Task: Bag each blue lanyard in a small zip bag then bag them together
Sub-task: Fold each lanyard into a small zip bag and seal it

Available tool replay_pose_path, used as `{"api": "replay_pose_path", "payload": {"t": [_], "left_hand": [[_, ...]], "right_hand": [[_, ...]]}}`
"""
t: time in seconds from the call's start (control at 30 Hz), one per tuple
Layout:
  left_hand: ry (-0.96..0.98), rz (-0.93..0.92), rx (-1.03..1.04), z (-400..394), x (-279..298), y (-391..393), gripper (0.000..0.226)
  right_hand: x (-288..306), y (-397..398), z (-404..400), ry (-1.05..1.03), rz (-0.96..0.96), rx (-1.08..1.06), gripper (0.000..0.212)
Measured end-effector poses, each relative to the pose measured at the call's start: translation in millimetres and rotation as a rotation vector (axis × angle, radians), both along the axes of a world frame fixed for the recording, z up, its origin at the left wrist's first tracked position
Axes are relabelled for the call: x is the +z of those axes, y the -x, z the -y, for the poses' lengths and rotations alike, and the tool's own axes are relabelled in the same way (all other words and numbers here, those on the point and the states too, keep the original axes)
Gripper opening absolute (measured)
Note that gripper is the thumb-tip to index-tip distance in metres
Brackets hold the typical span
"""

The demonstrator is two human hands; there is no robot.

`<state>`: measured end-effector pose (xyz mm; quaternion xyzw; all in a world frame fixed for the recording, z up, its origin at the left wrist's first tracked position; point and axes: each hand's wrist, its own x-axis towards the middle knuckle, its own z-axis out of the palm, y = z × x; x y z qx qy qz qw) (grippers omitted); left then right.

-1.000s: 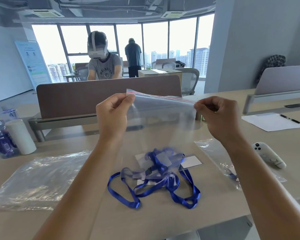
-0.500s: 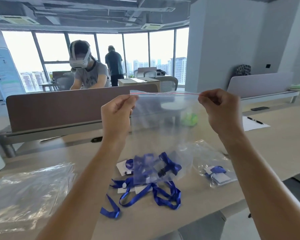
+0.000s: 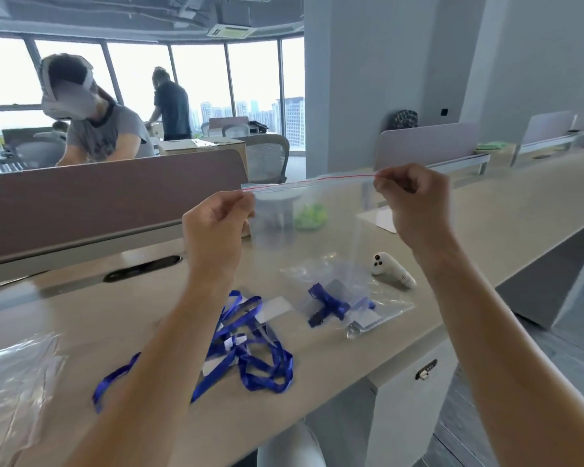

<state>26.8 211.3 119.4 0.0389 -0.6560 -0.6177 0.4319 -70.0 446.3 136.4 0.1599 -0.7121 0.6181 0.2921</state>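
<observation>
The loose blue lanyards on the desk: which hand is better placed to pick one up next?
Probably the left hand. The loose lanyards lie below its forearm, while the right hand pinches the far corner of the held zip bag, above an already bagged lanyard.

Bright daylight from blown-out windows (image 3: pixel 196 79) ahead of me; soft shadows, motion blur throughout, wide-angle bending at edges.

No legible text or labels anywhere.

Loose lanyards (image 3: pixel 250 345) lie on the desk (image 3: pixel 452 230) — a bagged lanyard (image 3: pixel 331 303) right of them (controller (image 3: pixel 393 271) farther right).
</observation>
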Motion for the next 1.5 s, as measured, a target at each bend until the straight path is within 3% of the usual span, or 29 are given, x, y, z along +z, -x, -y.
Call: {"api": "replay_pose_path", "payload": {"t": [0.23, 0.43, 0.67, 0.83, 0.97, 1.1, 1.3, 1.4, 1.5], "left_hand": [[-0.055, 0.053, -0.088, -34, -9, 30, 0.006], [-0.058, 0.12, -0.07, -40, -29, 83, 0.01], [0.189, 0.376, 0.12, 1, -105, 178, 0.007], [0.371, 0.629, 0.174, 31, -162, 226, 0.006], [0.45, 0.711, 0.174, 47, -181, 235, 0.005], [0.503, 0.675, 0.187, 53, -180, 216, 0.012], [0.554, 0.613, 0.197, 66, -165, 141, 0.017], [0.568, 0.635, 0.166, 77, -162, 96, 0.013], [0.606, 0.659, 0.06, 81, -164, 54, 0.014]], "right_hand": [[8, 15, -37, 0.019, -0.009, -0.066, 0.008], [10, 92, -22, -0.032, 0.044, -0.073, 0.012], [-89, 206, 31, -0.29, 0.285, -0.134, 0.007], [-170, 254, 55, -0.429, 0.447, -0.045, 0.021], [-183, 251, 62, -0.586, 0.461, 0.006, 0.055], [-174, 226, 72, -0.677, 0.357, -0.007, 0.041], [-166, 143, 106, -0.694, 0.308, 0.155, 0.02], [-175, 105, 122, -0.781, 0.233, 0.302, 0.022], [-186, 79, 135, -1.024, 0.227, 0.436, 0.039]]}}
